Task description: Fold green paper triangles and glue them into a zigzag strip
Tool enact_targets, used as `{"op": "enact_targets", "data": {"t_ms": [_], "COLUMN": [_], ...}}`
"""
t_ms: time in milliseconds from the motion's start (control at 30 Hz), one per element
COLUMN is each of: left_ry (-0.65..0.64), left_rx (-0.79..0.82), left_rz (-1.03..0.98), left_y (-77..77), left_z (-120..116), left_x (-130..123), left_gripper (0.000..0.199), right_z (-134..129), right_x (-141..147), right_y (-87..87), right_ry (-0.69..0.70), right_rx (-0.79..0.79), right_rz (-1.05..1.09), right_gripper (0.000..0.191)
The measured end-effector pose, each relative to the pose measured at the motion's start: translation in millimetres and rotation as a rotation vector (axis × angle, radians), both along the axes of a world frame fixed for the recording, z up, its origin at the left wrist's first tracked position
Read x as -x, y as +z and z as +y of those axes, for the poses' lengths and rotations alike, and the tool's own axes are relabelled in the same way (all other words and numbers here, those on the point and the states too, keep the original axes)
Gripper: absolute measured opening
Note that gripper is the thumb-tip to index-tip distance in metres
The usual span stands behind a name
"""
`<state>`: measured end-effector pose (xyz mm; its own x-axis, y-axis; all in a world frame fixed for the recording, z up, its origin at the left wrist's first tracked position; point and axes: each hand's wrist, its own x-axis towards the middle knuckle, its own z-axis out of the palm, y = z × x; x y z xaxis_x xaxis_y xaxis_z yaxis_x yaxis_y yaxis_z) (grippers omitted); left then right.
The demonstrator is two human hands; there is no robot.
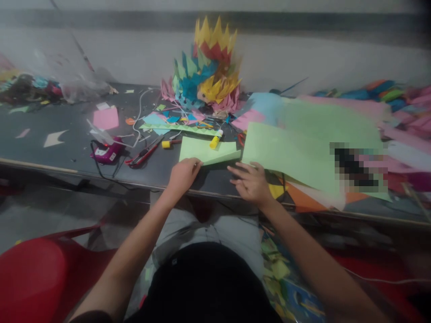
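A light green sheet of paper (205,147) lies on the table in front of me, its near edge folded up into a narrow flap. With thumb and fingers closed, my left hand (183,174) pinches the left end of that flap. Close to the flap's right end is my right hand (252,183), fingers apart and holding nothing. It hovers by the near corner of a larger green sheet (286,146); whether it touches that sheet I cannot tell. A yellow glue stick (215,141) rests on the far part of the folded paper. Its yellow cap (166,144) seems to lie left of the paper.
Left of the paper are a red-handled cutting tool (144,154) and a purple corded device (107,151). A zigzag-cut green strip (182,129) and scraps lie beyond. A colourful spiky paper sculpture (210,67) stands by the wall. Red chairs (37,273) flank me.
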<state>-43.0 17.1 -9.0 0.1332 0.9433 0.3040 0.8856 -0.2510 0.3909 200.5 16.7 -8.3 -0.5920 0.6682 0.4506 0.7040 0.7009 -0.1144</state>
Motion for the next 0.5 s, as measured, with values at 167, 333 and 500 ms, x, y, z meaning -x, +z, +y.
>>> {"op": "enact_targets", "data": {"t_ms": [167, 333, 500], "left_ry": [-0.012, -0.001, -0.004], "left_rx": [-0.004, -0.011, -0.018], "left_rz": [-0.012, -0.003, -0.005], "left_y": [0.0, 1.4, 2.2], "left_z": [-0.3, -1.2, -1.4], "left_x": [0.2, -0.2, 0.0], "left_gripper": [0.026, 0.025, 0.024], "right_z": [2.1, 1.3, 3.0], "right_x": [3.8, 1.3, 5.0], "right_y": [0.3, 0.3, 0.1], "right_ry": [0.066, -0.019, -0.001], "right_rx": [0.038, -0.017, 0.036], "right_rz": [-0.171, -0.058, -0.15], "right_gripper": [0.035, 0.035, 0.032]}}
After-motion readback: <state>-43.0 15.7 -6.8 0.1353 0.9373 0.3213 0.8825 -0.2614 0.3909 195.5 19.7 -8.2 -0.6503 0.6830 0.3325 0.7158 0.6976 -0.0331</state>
